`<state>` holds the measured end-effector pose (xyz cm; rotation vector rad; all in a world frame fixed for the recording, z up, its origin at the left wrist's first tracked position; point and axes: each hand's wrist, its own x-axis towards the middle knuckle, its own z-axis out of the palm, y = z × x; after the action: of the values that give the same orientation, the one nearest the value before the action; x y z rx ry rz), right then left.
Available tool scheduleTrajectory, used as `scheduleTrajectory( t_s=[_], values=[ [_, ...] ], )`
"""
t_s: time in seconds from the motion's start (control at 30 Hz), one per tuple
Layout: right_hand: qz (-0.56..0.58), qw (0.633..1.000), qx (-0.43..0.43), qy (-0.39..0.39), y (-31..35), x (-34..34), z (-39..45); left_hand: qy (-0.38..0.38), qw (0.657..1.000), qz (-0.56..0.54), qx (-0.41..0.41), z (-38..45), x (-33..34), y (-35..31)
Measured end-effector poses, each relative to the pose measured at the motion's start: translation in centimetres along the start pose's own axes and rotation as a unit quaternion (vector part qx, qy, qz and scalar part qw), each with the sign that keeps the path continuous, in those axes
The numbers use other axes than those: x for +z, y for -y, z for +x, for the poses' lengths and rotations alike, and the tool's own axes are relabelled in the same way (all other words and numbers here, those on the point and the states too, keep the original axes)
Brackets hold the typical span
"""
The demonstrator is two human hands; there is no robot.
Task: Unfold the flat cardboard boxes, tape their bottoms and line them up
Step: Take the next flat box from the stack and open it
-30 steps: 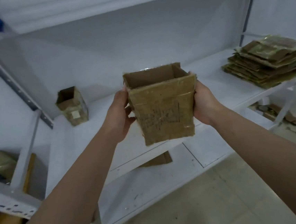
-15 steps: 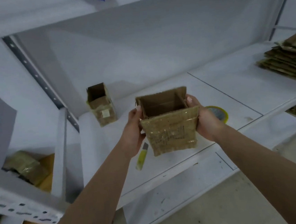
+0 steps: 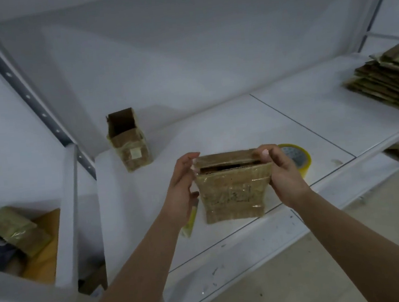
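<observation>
I hold a small brown cardboard box point(image 3: 231, 191) over the front of the white shelf point(image 3: 240, 127), its top opening nearly pressed flat. My left hand point(image 3: 181, 189) grips its left side, fingertips at the top corner. My right hand point(image 3: 283, 174) pinches its top right corner. A second unfolded box point(image 3: 129, 143) stands upright and open at the shelf's back left. A yellow tape roll point(image 3: 298, 158) lies just behind my right hand. A stack of flat boxes point(image 3: 389, 79) sits at the far right of the shelf.
A yellow-green utility knife point(image 3: 189, 222) lies on the shelf, partly hidden under my left wrist. A neighbouring shelf on the left holds wrapped packages point(image 3: 13, 229). A grey upright post point(image 3: 24, 89) rises at the left. Concrete floor point(image 3: 349, 246) lies below right.
The box has come down towards the shelf front and its open top has been squeezed nearly flat. My fingers have shifted up to its top corners. The view has tilted down.
</observation>
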<state>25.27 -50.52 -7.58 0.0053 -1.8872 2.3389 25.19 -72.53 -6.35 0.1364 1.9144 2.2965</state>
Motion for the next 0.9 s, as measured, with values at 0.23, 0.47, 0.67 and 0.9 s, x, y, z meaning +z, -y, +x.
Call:
scheduleTrajectory(
  t_s=[0.23, 0.47, 0.67, 0.9],
  values=[
    [0.01, 0.999, 0.032, -0.002, 0.0, -0.1, 1.0, -0.007, 0.987, 0.144, 0.068, -1.2, -0.1, 0.1],
    [-0.083, 0.995, 0.013, 0.06, 0.3, -1.1, 1.1, -0.105, 0.966, 0.234, 0.044, -0.7, 1.8, -1.3],
    [-0.171, 0.979, 0.006, 0.114, 1.7, -2.0, 1.8, 0.025, 0.823, 0.563, 0.071, 0.0, 3.9, -2.6],
    [-0.361, 0.923, 0.107, 0.08, 2.3, -9.2, 4.8, 0.056, 0.684, 0.727, 0.021, 0.8, 3.9, -1.7]
  ],
)
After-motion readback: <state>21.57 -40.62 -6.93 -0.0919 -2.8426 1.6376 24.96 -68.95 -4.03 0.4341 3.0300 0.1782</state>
